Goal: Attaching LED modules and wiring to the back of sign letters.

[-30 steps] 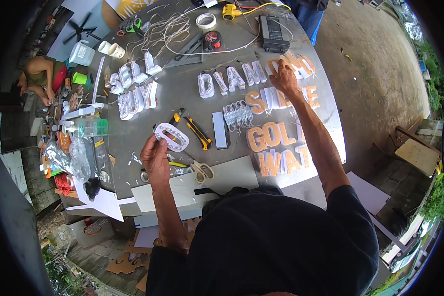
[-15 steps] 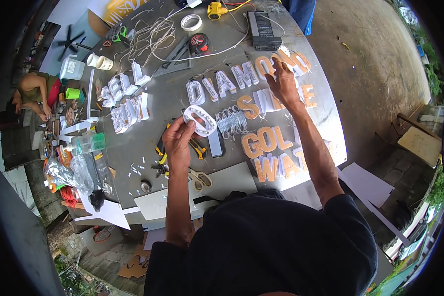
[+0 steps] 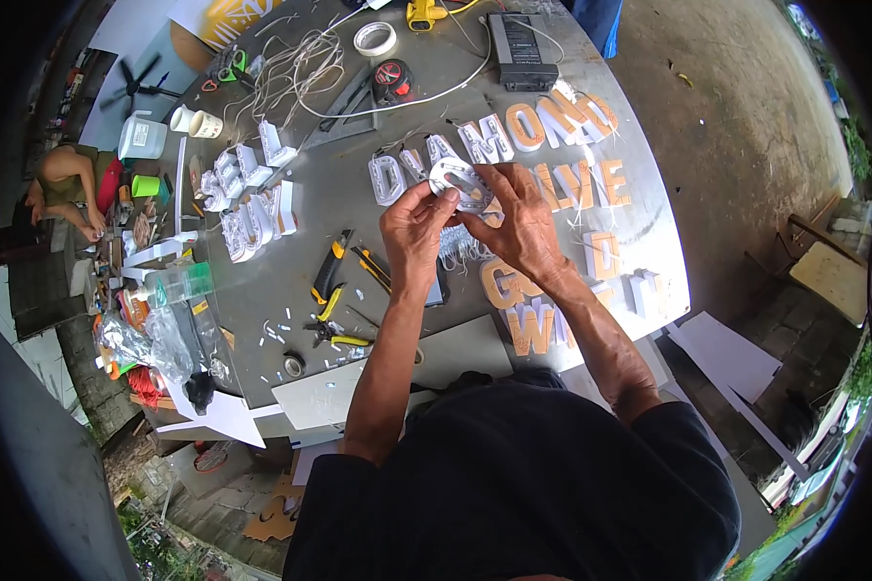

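Note:
A white oval ring-shaped sign letter (image 3: 450,175), with a raised rim, is held above the table between both my hands. My left hand (image 3: 417,225) pinches its left edge between thumb and fingers. My right hand (image 3: 525,228) grips its right side, hiding part of it. Beyond and to the right stand rows of white and tan sign letters (image 3: 523,128), partly covered by my right hand and forearm. A silvery bundle of looped wires (image 3: 452,244) lies under my hands.
Left of my arms lie a yellow-black cutter (image 3: 330,267) and pliers (image 3: 326,329). More white letters (image 3: 252,172) stand farther left. Behind are tangled wire (image 3: 286,73), a tape roll (image 3: 375,40), a tape measure (image 3: 391,83) and a black power supply (image 3: 521,58). A person (image 3: 71,184) sits at far left.
My right hand has come down and left from the far-right letters to grip the oval letter. My left hand has carried that letter up and to the right.

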The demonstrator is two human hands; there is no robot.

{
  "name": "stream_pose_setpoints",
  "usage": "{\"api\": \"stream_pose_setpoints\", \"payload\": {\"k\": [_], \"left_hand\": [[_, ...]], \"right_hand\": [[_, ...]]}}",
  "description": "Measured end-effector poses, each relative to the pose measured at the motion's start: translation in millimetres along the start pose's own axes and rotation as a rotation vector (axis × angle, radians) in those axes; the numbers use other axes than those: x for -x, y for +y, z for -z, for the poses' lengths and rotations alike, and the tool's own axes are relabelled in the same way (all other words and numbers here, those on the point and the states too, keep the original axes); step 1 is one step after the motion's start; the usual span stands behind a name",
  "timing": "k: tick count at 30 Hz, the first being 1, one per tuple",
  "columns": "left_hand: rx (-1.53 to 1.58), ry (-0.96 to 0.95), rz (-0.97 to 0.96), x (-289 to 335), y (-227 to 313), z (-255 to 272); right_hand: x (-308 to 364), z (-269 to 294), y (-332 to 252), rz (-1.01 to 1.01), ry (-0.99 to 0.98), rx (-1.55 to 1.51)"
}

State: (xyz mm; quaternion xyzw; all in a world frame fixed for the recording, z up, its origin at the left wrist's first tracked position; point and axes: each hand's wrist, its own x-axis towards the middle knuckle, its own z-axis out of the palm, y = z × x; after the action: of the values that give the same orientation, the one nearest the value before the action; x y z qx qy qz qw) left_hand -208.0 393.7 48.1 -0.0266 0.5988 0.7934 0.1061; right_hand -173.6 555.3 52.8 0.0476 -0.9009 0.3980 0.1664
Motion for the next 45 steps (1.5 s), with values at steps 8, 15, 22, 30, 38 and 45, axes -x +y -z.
{"api": "stream_pose_setpoints", "payload": {"k": [8, 15, 22, 30, 38, 45], "left_hand": [[-0.164, 0.015, -0.024, 33.4, -22.5, 16.3], [-0.684, 0.168, -0.108, 111.1, -69.3, 80.0], [-0.855, 0.436, -0.02, 184.4, -93.8, 148.7], [-1.025, 0.515, -0.075, 217.7, -99.4, 180.9], [-1.023, 0.552, -0.038, 235.8, -100.5, 187.7], [-1.005, 0.566, -0.021, 237.5, -97.6, 182.9]], "right_hand": [[-68.1, 26.5, 53.7, 0.028, 0.284, 0.115], [-92.5, 5.1, 123.8, -0.283, 0.09, 0.316], [-54.6, -23.5, 137.4, -0.307, 0.025, 0.474], [-49.9, -27.4, 144.9, -0.345, 0.015, 0.402], [-49.3, -27.9, 146.3, -0.362, 0.017, 0.375], [-36.0, -19.8, 146.0, -0.269, 0.109, 0.365]]}}
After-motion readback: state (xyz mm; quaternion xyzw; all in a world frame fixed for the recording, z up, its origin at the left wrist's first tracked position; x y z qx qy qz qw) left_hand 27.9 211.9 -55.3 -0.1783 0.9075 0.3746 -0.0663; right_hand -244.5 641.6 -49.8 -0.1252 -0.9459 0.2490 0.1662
